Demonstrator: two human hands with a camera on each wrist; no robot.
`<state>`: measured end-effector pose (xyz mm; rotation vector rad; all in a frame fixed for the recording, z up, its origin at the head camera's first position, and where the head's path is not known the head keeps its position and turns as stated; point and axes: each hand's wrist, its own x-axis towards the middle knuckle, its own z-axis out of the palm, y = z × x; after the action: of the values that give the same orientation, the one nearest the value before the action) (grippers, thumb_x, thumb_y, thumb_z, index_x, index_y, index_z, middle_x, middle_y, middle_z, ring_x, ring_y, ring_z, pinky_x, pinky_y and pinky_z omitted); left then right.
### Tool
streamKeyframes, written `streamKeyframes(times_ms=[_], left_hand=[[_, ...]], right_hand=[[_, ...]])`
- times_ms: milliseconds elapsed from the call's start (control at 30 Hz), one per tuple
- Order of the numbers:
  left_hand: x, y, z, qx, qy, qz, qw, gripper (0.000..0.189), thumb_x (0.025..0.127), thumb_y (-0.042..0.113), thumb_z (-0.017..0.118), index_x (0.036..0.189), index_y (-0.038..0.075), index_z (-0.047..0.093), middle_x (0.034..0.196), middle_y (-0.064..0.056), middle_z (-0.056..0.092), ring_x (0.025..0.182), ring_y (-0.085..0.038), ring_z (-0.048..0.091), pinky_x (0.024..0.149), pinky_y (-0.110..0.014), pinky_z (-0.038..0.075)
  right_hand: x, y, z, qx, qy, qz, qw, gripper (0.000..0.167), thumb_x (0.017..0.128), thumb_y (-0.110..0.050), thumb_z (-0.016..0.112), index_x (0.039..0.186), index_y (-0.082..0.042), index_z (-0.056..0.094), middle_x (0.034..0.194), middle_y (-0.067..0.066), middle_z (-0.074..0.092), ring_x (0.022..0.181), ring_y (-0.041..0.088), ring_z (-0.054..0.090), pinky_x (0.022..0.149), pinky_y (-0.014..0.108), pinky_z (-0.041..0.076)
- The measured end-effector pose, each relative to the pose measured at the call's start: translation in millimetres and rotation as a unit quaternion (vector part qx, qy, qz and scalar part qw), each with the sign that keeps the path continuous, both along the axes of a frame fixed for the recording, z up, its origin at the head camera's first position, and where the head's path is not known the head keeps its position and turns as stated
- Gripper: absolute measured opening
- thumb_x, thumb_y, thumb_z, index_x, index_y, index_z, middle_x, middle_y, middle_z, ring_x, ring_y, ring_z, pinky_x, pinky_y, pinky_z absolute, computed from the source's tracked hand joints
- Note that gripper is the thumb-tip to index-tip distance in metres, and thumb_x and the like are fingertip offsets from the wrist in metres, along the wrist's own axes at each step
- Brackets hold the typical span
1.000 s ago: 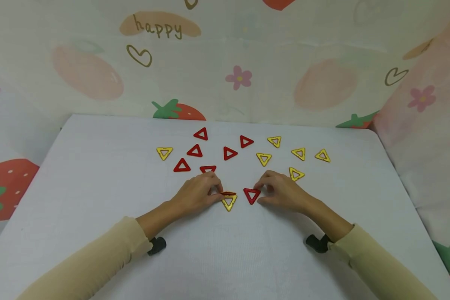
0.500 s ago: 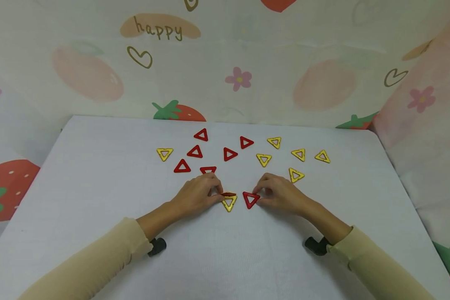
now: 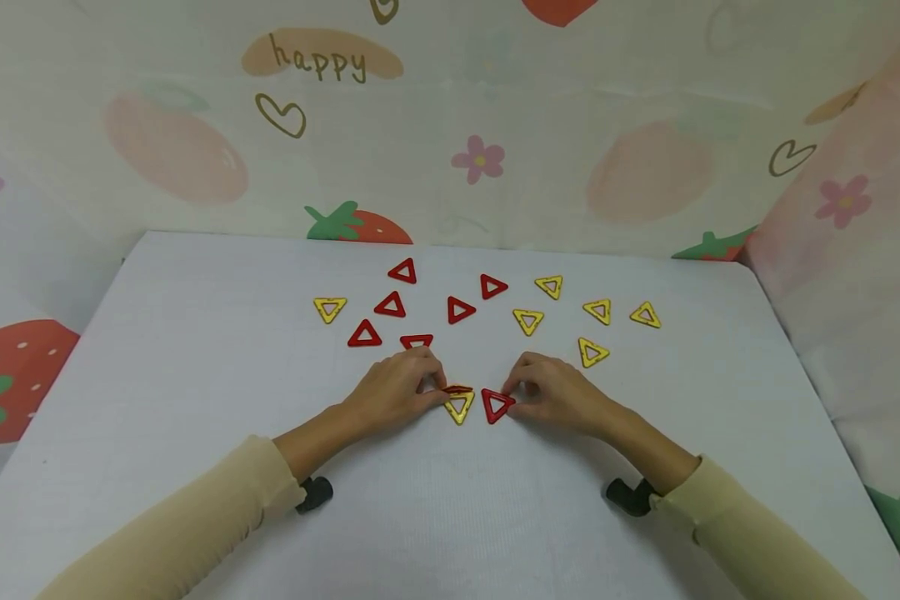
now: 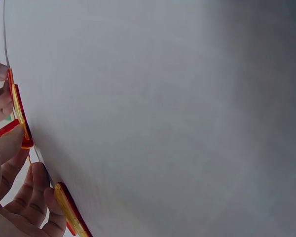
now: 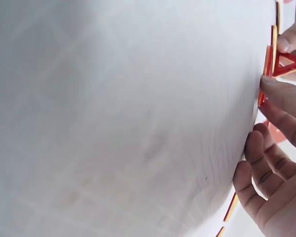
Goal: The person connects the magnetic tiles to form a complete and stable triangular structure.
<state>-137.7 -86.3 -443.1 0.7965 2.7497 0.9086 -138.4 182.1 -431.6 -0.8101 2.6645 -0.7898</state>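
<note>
In the head view my left hand (image 3: 399, 386) pinches a red triangle tile (image 3: 461, 389), seen edge-on along the top side of a yellow triangle tile (image 3: 451, 407). The right wrist view shows this red triangle tile (image 5: 280, 70) standing up from the yellow one. My right hand (image 3: 562, 393) pinches another red triangle tile (image 3: 487, 405) between thumb and finger, just right of the yellow tile with a narrow gap between them. That tile appears as a thin edge (image 5: 264, 86) low on the table in the right wrist view.
Several red triangle tiles (image 3: 452, 310) lie beyond my hands on the white table (image 3: 195, 367). One of them (image 3: 416, 338) is partly covered by my left hand. Several yellow triangle tiles (image 3: 583, 353) lie mostly at the right, one (image 3: 320, 308) at the left.
My right hand has slid its red triangle tile left and slightly nearer to me, turning it a little and narrowing the gap to the yellow tile. The left hand has stayed in place.
</note>
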Motion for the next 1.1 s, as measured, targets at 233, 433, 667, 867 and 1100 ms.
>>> streamKeyframes(times_ms=[233, 433, 667, 867, 1100], left_hand=[[0.5, -0.2, 0.7, 0.003, 0.005, -0.001, 1.0000, 0.012, 0.086, 0.021, 0.080, 0.093, 0.014, 0.073, 0.095, 0.004, 0.063, 0.076, -0.010, 0.052, 0.064, -0.025, 0.046], [0.5, -0.7, 0.0, 0.006, 0.010, -0.001, 0.9999, 0.012, 0.086, 0.021, 0.080, 0.093, 0.014, 0.073, 0.094, 0.005, 0.063, 0.076, -0.010, 0.052, 0.064, -0.025, 0.047], [-0.3, 0.1, -1.3, 0.007, 0.013, -0.002, 0.9999, 0.013, 0.086, 0.022, 0.080, 0.093, 0.013, 0.074, 0.093, 0.004, 0.063, 0.076, -0.010, 0.052, 0.064, -0.025, 0.047], [-0.8, 0.0, -1.0, 0.006, 0.012, -0.002, 0.9999, 0.012, 0.086, 0.022, 0.079, 0.094, 0.013, 0.074, 0.093, 0.004, 0.063, 0.076, -0.011, 0.052, 0.065, -0.025, 0.047], [-0.5, 0.3, -0.8, 0.005, 0.004, 0.000, 1.0000, 0.013, 0.086, 0.022, 0.080, 0.094, 0.013, 0.074, 0.094, 0.004, 0.063, 0.077, -0.011, 0.052, 0.065, -0.025, 0.047]], right_hand=[[1.8, -1.7, -0.5, 0.002, -0.002, 0.008, 1.0000, 0.018, 0.081, -0.017, 0.083, 0.098, -0.017, 0.076, 0.097, -0.006, 0.061, 0.086, 0.013, 0.055, 0.075, 0.028, 0.050], [3.0, -2.1, 0.1, 0.003, -0.004, 0.015, 0.9999, 0.017, 0.082, -0.017, 0.083, 0.097, -0.018, 0.075, 0.097, -0.007, 0.061, 0.087, 0.012, 0.055, 0.076, 0.028, 0.050], [3.8, -3.3, 1.0, 0.008, -0.006, 0.014, 0.9998, 0.018, 0.082, -0.018, 0.083, 0.098, -0.018, 0.075, 0.098, -0.007, 0.061, 0.087, 0.011, 0.055, 0.077, 0.028, 0.050], [4.6, -5.4, 1.7, 0.010, -0.002, 0.016, 0.9998, 0.018, 0.082, -0.019, 0.083, 0.098, -0.017, 0.075, 0.097, -0.007, 0.061, 0.086, 0.011, 0.055, 0.077, 0.028, 0.050], [5.4, -9.0, 0.6, 0.013, 0.003, 0.015, 0.9998, 0.018, 0.081, -0.020, 0.084, 0.095, -0.017, 0.074, 0.095, -0.008, 0.061, 0.085, 0.010, 0.054, 0.076, 0.028, 0.049]])
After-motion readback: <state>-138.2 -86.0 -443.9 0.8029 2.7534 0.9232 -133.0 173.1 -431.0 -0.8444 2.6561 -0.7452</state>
